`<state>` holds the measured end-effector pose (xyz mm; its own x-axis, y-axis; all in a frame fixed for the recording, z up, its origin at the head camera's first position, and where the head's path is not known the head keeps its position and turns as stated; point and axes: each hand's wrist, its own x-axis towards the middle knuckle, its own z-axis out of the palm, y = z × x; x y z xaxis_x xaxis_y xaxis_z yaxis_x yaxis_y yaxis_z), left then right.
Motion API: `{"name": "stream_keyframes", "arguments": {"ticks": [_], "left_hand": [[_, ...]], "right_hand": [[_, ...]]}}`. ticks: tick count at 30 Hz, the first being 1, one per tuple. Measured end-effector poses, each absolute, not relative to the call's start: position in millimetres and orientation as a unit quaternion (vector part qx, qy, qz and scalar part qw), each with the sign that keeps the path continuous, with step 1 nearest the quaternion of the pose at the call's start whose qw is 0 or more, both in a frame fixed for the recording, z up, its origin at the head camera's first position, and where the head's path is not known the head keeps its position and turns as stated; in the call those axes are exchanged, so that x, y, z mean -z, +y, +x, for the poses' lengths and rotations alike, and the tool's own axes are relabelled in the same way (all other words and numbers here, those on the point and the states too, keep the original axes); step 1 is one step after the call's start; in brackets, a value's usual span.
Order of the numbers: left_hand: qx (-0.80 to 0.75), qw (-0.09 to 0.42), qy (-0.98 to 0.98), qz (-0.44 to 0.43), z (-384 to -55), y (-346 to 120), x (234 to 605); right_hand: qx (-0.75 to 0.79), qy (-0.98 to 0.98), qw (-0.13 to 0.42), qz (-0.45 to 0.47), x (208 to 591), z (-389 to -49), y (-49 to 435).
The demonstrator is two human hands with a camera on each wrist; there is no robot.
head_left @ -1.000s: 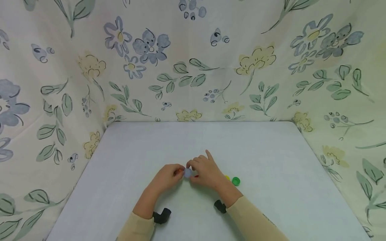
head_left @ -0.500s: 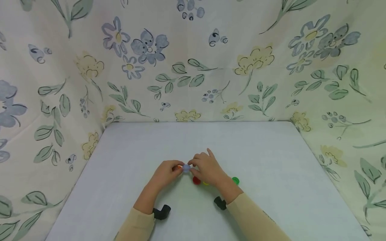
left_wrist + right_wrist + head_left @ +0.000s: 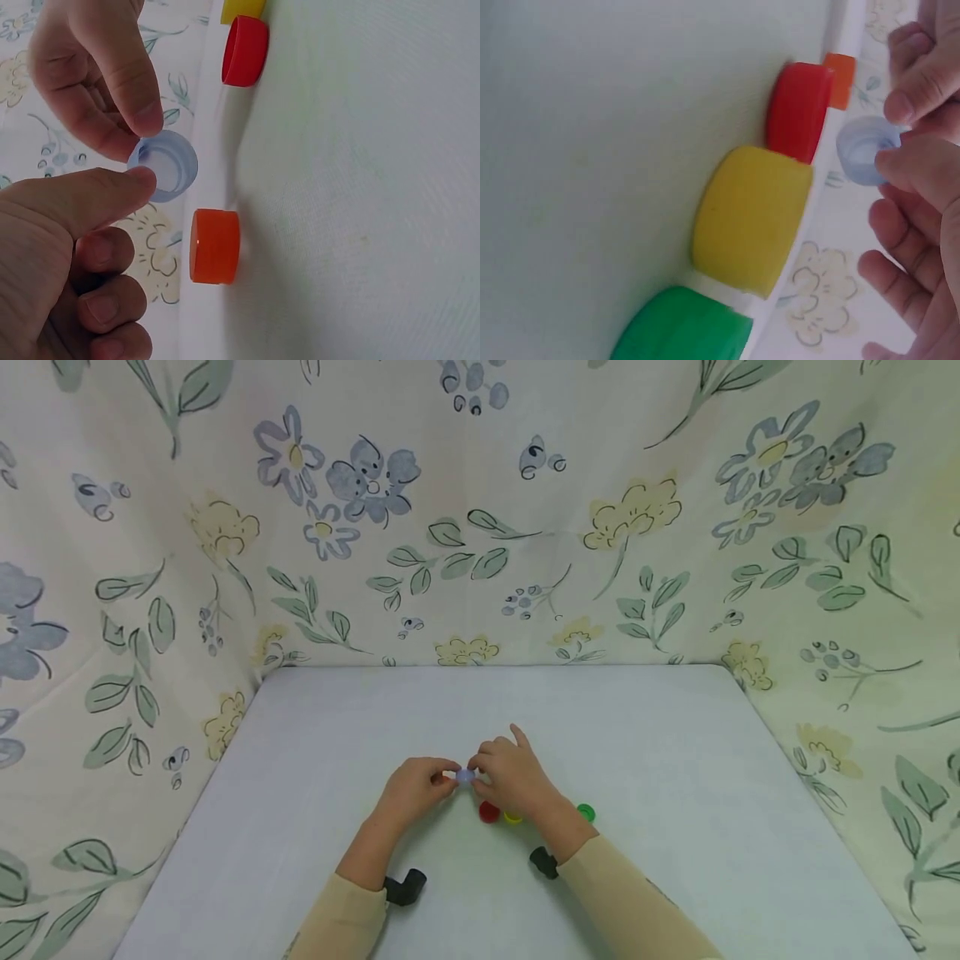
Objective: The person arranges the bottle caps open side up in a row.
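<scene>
Pinched between both hands is a pale blue bottle cap, lifted above the table; its hollow side shows in the left wrist view. My left hand grips its near edge with thumb and finger. Opposite, my right hand pinches the other edge, its little finger raised. Below the left fingers stands an orange bottle cap, partly covered in the head view. A red bottle cap and a yellow one lie beneath the right hand. A green bottle cap is to the right of the right wrist.
The white table has floral curtains at its back and sides. Black wrist-worn pieces stick out beside both forearms. The orange, red, yellow and green caps stand in a row.
Both hands have moved slightly away from the body with the pale blue cap, which has turned from face-on to nearly edge-on in the head view. The red cap has come into clearer sight.
</scene>
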<state>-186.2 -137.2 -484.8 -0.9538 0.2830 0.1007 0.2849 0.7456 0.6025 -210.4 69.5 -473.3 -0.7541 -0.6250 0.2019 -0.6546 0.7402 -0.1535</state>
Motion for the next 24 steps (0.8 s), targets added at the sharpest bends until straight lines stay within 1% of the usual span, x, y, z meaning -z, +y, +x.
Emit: {"name": "stream_keyframes", "arguments": {"ticks": [6,13,17,19,24], "left_hand": [[0.296,0.022,-0.942,-0.154,-188,-136,488],[0.295,0.008,-0.945,-0.144,-187,-137,490],[0.296,0.011,-0.944,-0.147,-187,-137,489],[0.29,0.014,-0.945,-0.149,-187,-137,490],[0.275,0.017,-0.949,-0.156,-185,-137,489]], "right_hand": [[-0.051,-0.923,0.103,0.367,480,-214,65],[-0.016,-0.911,0.133,0.39,487,-215,63],[-0.014,-0.907,0.15,0.393,488,-216,62],[-0.014,-0.906,0.15,0.395,488,-215,61],[-0.011,-0.91,0.131,0.393,487,-214,58]]}}
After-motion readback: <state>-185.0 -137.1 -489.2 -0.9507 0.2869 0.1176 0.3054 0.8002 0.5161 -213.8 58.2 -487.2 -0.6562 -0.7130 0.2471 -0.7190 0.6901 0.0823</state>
